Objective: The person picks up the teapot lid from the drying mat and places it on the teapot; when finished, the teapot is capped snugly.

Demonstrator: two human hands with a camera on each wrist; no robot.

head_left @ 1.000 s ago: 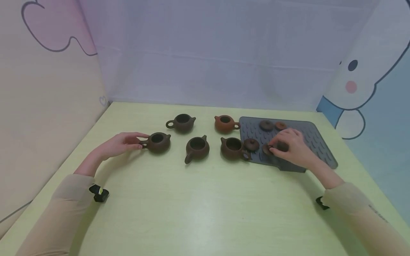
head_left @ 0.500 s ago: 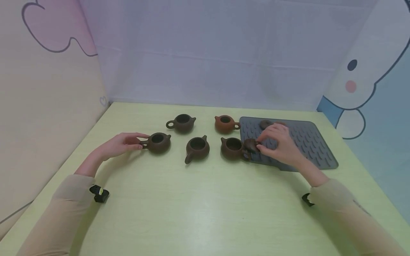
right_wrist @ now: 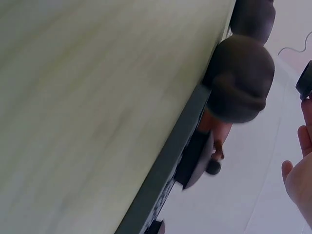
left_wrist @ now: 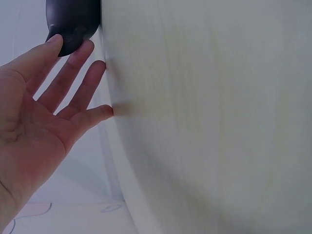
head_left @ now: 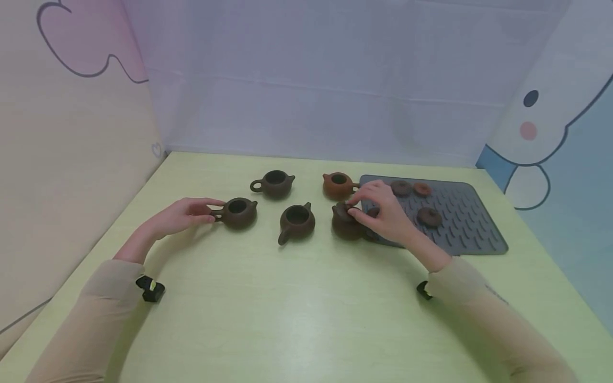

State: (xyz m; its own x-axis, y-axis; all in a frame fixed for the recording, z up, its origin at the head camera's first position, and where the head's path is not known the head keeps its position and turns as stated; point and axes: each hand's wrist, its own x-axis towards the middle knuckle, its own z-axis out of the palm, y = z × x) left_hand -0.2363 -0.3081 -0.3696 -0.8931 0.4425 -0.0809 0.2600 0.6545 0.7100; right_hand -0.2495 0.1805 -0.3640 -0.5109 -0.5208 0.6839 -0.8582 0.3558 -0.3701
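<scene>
My left hand pinches the handle of the leftmost dark brown teapot between thumb and fingertips. The left wrist view shows that teapot's dark body above the hand, the other fingers spread. My right hand pinches a dark brown lid by its knob, right over the mouth of a brown teapot beside the mat. At the right edge of the right wrist view, the lid is at the fingertips of the partly cut-off hand.
Lidless pots stand nearby: a brown teapot, a dark teapot behind it and a reddish teapot. On the grey mat lie a dark lid, an orange lid and a brown lid; another is partly hidden by my right hand.
My right hand has carried the lid leftward from the mat to above the brown teapot. A brown lid formerly behind that hand now shows. The left hand keeps its grip in place.
</scene>
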